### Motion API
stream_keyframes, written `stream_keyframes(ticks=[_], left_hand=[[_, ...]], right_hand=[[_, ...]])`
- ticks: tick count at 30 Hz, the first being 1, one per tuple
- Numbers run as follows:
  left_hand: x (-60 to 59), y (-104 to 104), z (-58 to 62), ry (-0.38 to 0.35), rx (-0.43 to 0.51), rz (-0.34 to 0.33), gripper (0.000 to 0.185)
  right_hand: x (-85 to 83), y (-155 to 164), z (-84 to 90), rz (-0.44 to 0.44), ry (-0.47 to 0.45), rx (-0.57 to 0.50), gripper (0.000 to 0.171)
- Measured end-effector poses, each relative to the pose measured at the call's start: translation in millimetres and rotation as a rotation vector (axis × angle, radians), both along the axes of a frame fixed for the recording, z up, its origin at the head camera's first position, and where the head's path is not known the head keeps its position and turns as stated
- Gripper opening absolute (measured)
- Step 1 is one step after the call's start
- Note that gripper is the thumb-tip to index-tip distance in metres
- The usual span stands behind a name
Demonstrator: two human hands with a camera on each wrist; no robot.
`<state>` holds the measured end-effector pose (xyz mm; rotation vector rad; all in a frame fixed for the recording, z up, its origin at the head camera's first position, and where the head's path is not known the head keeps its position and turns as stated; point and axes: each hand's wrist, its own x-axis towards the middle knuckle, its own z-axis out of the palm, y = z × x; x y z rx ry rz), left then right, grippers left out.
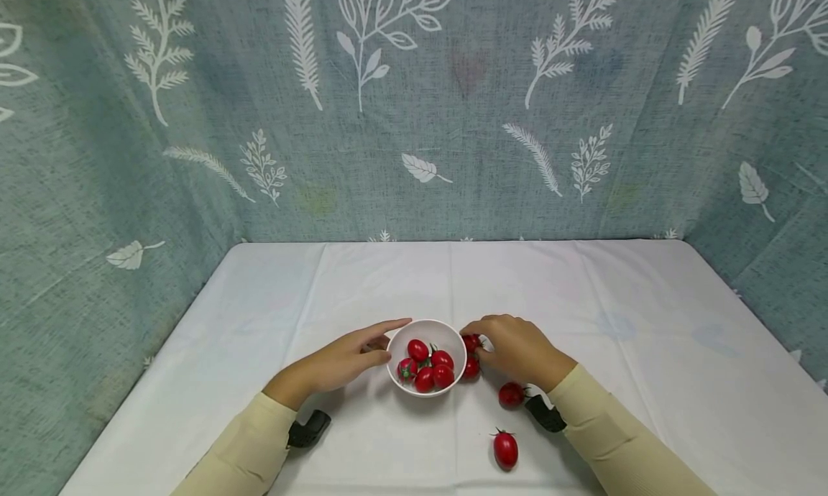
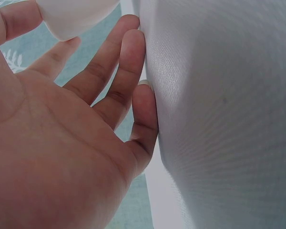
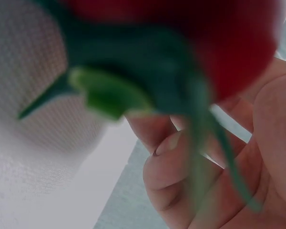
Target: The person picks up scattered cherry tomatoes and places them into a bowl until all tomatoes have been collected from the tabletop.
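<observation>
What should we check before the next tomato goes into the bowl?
1. Bowl upright on the table: ok.
2. Left hand steadying the bowl's side, fingers straight: ok.
3. Right hand has a tomato at its fingertips: ok; firmness of grip: cannot tell.
4. Room left in the bowl: ok.
5. Loose tomatoes lying still on the table: ok.

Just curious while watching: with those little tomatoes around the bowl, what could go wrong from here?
The cherry tomato pinched by the right hand at the white bowl's rim could slip and roll off. The right sleeve might knock the loose tomato lying close beside it. The left hand only touches the bowl with straight fingers, so a bump may shift it.
</observation>
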<state>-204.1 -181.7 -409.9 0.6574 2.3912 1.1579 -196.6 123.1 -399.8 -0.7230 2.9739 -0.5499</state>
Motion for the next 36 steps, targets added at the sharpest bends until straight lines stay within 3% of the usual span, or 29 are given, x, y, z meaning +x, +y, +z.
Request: stream_keyframes(ticks=[36], left_hand=[[0.5,0.3,1.0,0.003,-0.004,-0.003,0.056]], right_hand=[[-0.8,-1.0,-0.4,-0.016,0.000,0.005,0.029]])
